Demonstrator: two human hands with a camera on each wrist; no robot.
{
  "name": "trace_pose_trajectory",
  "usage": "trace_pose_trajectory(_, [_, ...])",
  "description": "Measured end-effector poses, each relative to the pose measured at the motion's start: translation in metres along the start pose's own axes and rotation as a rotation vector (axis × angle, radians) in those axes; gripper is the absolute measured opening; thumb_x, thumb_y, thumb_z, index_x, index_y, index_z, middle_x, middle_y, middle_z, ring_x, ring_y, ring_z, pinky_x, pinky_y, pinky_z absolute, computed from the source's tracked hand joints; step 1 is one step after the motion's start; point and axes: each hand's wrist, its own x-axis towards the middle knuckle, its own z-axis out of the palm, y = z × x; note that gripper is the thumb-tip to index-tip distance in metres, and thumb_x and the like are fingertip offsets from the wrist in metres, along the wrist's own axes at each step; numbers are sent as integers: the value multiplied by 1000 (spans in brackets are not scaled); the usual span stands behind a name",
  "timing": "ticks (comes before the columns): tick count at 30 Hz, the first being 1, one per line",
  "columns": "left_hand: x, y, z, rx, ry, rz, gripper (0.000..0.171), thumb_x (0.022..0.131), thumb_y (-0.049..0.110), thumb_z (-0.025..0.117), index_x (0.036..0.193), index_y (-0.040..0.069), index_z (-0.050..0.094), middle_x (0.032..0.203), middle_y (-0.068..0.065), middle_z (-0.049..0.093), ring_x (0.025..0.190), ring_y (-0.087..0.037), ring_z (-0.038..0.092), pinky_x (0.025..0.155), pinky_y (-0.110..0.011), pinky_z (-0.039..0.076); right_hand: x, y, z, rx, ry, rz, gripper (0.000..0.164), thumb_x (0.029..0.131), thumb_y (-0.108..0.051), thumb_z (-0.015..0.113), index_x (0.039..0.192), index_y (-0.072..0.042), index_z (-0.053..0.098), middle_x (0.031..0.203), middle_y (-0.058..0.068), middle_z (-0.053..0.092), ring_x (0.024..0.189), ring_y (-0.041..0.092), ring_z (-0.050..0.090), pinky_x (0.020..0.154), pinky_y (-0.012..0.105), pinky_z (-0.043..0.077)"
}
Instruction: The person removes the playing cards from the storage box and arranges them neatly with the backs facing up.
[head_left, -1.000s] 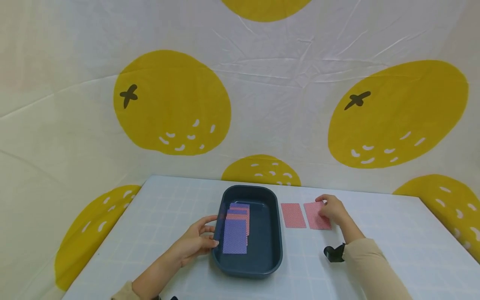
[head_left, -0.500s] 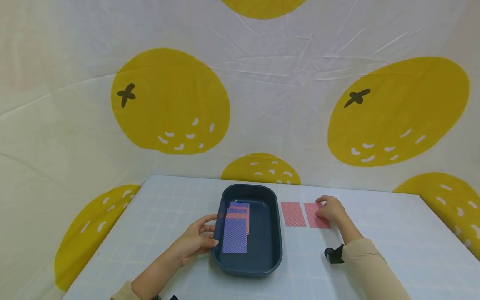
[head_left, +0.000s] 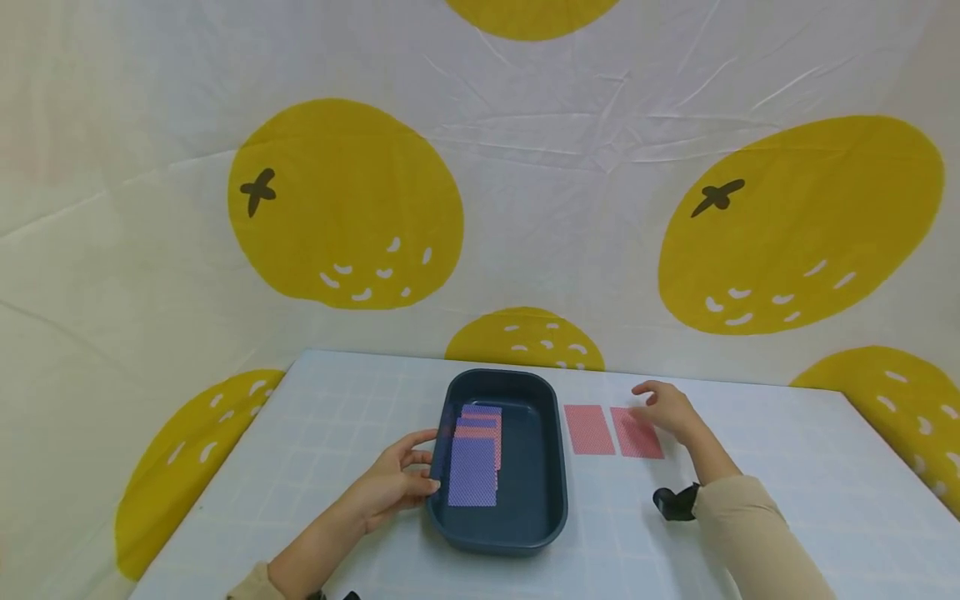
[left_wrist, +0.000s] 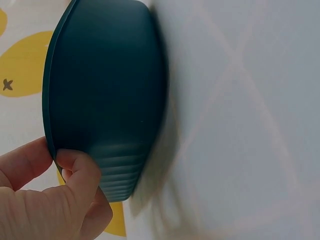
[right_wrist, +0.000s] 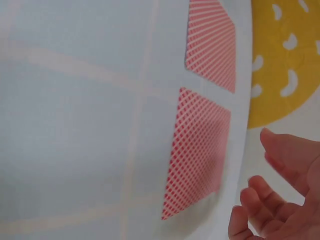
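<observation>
My left hand pinches the left rim of a dark blue rectangular tub; in the left wrist view, fingers lie on both sides of its edge. Inside the tub, several blue- and red-backed playing cards overlap, with a blue card on top. To the tub's right, two red-backed playing cards lie face down side by side: a left card and a right card. My right hand hovers above the right card, thumb and fingers apart and nothing between them, as the right wrist view also shows.
The table has a pale blue checked cover. Its far edge meets a white cloth printed with yellow fruit. A black wrist strap piece sticks out by the right sleeve.
My right hand has lifted off the right red card, its fingers rising up and away from it. Both red cards stay in place. The left hand keeps its grip on the tub.
</observation>
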Motion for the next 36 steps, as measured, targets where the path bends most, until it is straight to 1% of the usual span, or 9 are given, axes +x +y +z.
trace_pose_trajectory(7, [0, 0, 0, 6, 1, -1, 73, 78, -13, 60, 142, 0, 27, 108, -16, 44, 83, -16, 50, 68, -29, 47, 3, -27, 2, 77, 1, -141, 40, 84, -11, 66, 118, 6, 53, 108, 29, 50, 92, 36, 50, 76, 43, 47])
trace_pose_trajectory(15, [0, 1, 0, 18, 10, -5, 73, 78, -12, 60, 142, 1, 28, 108, -16, 45, 83, -17, 50, 67, -29, 46, 5, -63, 11, 186, -64, -234, 39, 82, -12, 69, 116, 3, 56, 95, 15, 53, 82, 25, 53, 74, 36, 51])
trace_pose_trajectory(17, [0, 1, 1, 18, 10, -5, 72, 78, -13, 60, 142, 1, 28, 108, -16, 45, 82, -17, 50, 67, -29, 46, 0, -75, 11, 205, -80, -270, 36, 83, -9, 68, 114, 5, 56, 92, 16, 54, 80, 25, 54, 73, 35, 50])
trace_pose_trajectory(20, [1, 1, 1, 13, 10, -4, 72, 78, -13, 59, 142, 1, 28, 107, -15, 45, 82, -16, 50, 66, -28, 46, -1, -87, 15, 238, -106, -312, 35, 83, -6, 67, 113, 7, 56, 88, 14, 55, 77, 25, 55, 71, 35, 50])
trace_pose_trajectory(22, [1, 1, 1, 12, 9, -2, 72, 78, -13, 59, 142, 0, 28, 107, -15, 45, 82, -16, 51, 66, -28, 46, -2, -95, 18, 262, -127, -328, 36, 82, -5, 67, 113, 9, 55, 87, 14, 55, 76, 27, 56, 71, 36, 51])
trace_pose_trajectory(26, [1, 0, 0, 14, 3, 0, 73, 78, -13, 60, 142, 0, 27, 107, -16, 45, 82, -16, 50, 67, -28, 46, 3, -102, 31, 306, -173, -340, 38, 81, -5, 69, 114, 9, 55, 86, 13, 55, 75, 25, 57, 72, 34, 52])
trace_pose_trajectory(28, [1, 0, 0, 15, 3, -1, 73, 78, -13, 60, 142, 0, 27, 107, -15, 45, 82, -16, 50, 67, -29, 46, 4, -107, 37, 318, -197, -349, 39, 81, -5, 69, 114, 9, 55, 87, 12, 55, 74, 21, 57, 72, 32, 51])
trace_pose_trajectory(31, [0, 0, 0, 16, 7, -3, 73, 78, -13, 60, 142, 0, 28, 107, -15, 45, 82, -16, 50, 67, -28, 47, 3, -115, 47, 335, -239, -375, 38, 80, -3, 70, 113, 10, 55, 85, 12, 55, 72, 19, 56, 71, 30, 50])
trace_pose_trajectory(36, [0, 1, 1, 12, 11, -6, 73, 78, -14, 60, 142, 0, 28, 107, -16, 45, 82, -16, 50, 67, -28, 47, 1, -129, 61, 319, -312, -413, 35, 81, -4, 69, 110, 9, 56, 82, 10, 54, 70, 17, 51, 68, 28, 48])
